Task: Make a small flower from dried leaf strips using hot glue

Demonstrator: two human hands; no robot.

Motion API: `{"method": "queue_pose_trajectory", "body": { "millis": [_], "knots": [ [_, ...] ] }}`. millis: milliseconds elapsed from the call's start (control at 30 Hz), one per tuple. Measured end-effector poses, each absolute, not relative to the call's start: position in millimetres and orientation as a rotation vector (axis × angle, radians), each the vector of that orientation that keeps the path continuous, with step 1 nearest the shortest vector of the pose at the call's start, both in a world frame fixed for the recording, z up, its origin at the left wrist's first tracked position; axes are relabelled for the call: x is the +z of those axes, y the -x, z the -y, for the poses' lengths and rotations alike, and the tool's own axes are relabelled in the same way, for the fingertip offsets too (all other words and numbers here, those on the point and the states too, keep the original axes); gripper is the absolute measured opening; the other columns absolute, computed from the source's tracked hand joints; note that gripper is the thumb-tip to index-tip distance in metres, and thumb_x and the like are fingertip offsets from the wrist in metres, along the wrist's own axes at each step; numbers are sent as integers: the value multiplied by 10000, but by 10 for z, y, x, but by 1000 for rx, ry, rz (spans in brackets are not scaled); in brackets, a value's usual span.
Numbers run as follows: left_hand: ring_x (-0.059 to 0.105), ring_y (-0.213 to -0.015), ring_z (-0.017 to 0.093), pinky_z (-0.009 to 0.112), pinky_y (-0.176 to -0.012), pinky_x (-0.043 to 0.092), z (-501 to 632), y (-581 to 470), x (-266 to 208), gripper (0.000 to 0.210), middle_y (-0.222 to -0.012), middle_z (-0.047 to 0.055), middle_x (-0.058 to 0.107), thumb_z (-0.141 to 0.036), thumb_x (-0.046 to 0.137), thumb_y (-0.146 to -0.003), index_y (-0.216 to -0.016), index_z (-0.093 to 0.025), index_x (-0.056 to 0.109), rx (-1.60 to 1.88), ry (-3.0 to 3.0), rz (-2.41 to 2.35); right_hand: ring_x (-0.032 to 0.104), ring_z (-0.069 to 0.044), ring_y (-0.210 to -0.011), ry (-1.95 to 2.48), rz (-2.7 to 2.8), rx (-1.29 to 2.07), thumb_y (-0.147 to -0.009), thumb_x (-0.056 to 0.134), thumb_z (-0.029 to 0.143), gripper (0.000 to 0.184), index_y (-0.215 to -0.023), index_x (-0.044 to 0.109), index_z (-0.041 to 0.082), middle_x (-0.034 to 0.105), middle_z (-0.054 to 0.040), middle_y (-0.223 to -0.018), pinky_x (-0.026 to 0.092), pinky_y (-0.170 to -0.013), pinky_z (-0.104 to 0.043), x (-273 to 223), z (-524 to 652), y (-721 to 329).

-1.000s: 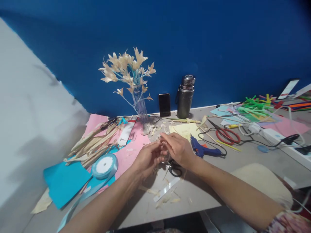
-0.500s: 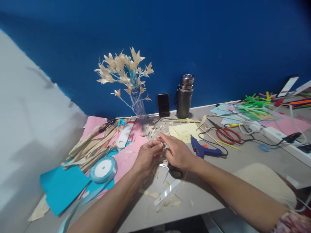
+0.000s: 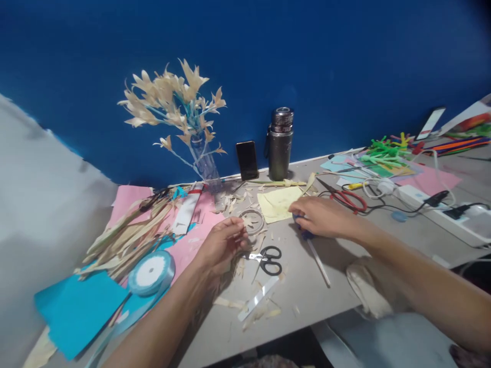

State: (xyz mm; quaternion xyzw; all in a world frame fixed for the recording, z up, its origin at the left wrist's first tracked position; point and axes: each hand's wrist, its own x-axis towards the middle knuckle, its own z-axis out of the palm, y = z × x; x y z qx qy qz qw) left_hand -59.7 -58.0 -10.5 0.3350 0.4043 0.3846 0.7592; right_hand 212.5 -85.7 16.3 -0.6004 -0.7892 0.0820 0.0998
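My left hand (image 3: 227,241) is closed in a pinch at the left edge of a thin grey-brown ring (image 3: 262,225) and seems to hold it. Pale scraps show through its middle. My right hand (image 3: 324,217) is wrapped round the blue hot glue gun (image 3: 308,234), covering most of it. From under that hand a whitish glue stick (image 3: 319,263) points toward the table's front. Black-handled scissors (image 3: 268,259) lie just below my left fingertips, with a clear plastic strip (image 3: 259,298) nearer the front edge.
Dried husk strips (image 3: 118,235), a blue ribbon spool (image 3: 151,273) and coloured paper (image 3: 79,309) lie at left. Behind stand a vase (image 3: 207,168) of husk flowers, a phone (image 3: 246,160) and a flask (image 3: 280,148). Red-handled scissors (image 3: 351,200) and a power strip (image 3: 441,214) are at right.
My hands have parted. The right has moved right and taken hold of the glue gun, turning it. The ring and black scissors now show more fully. The view has shifted slightly.
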Motion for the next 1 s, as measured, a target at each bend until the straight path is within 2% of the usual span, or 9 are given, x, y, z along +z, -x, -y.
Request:
{"method": "queue_pose_trajectory", "body": {
  "millis": [100, 233, 400, 467, 567, 700, 833, 1000],
  "knots": [
    [560, -579, 97, 186, -500, 429, 564, 577, -87, 207, -673, 20, 612, -174, 814, -685, -750, -139, 620, 822, -812, -890, 627, -278, -981, 1861, 2471, 139, -782, 589, 130, 265, -1021, 692, 171, 687, -132, -1017, 416, -785, -317, -13, 1080, -2414],
    [579, -588, 100, 182, -492, 420, 496, 449, -91, 220, -712, 35, 650, -185, 830, -667, -744, -135, 630, 790, -907, -938, 597, -287, -1003, 1914, 2423, 164, -793, 656, 231, 398, -1188, 662, 177, 647, -134, -1067, 420, -828, -338, -196, 1241, -2531],
    [555, -540, 95, 182, -477, 392, 252, 197, -70, 146, -710, 55, 692, -206, 746, -750, -709, -146, 619, 781, -1301, -1053, 566, -261, -959, 1898, 2308, 135, -830, 655, 249, 332, -1156, 689, 196, 616, -116, -1013, 403, -818, -332, -330, 1222, -2531],
    [482, -447, 79, 181, -413, 314, 82, 77, -60, 124, -671, 41, 689, -165, 687, -768, -686, -159, 594, 778, -1468, -1172, 559, -260, -952, 1899, 2282, 144, -836, 652, 253, 318, -1146, 697, 199, 607, -111, -999, 402, -809, -333, -369, 1204, -2551],
    [423, -401, 50, 178, -409, 270, -185, -115, -61, 143, -745, 31, 728, -70, 619, -761, -687, -168, 546, 700, -1627, -1256, 554, -260, -958, 1868, 2245, 175, -860, 627, 258, 276, -1119, 705, 202, 598, -107, -992, 411, -814, -336, -408, 1195, -2571],
    [426, -357, 67, 201, -401, 224, -399, -305, -108, 186, -658, 42, 709, -8, 584, -744, -678, -169, 519, 520, -1599, -1340, 553, -274, -1033, 1749, 2184, 237, -854, 608, 212, 250, -1083, 705, 186, 599, -122, -1081, 428, -900, -374, -403, 1217, -2628],
    [452, -355, 77, 205, -401, 205, -434, -337, -160, 204, -624, 39, 691, 0, 614, -722, -656, -166, 516, 497, -1565, -1371, 575, -290, -1095, 1551, 1983, 542, -849, 626, 270, 283, -1120, 686, 212, 612, -114, -1215, 450, -942, -410, -348, 1274, -2848],
    [399, -364, 57, 189, -404, 187, -367, -329, -88, 202, -532, 0, 591, -44, 661, -731, -638, -157, 521, 535, -1466, -1318, 648, -238, -888, 1305, 1290, 1171, -880, 628, 517, 398, -1113, 682, 199, 696, -118, -1124, 517, -761, -360, -265, 1341, -3038]
  ]
}}
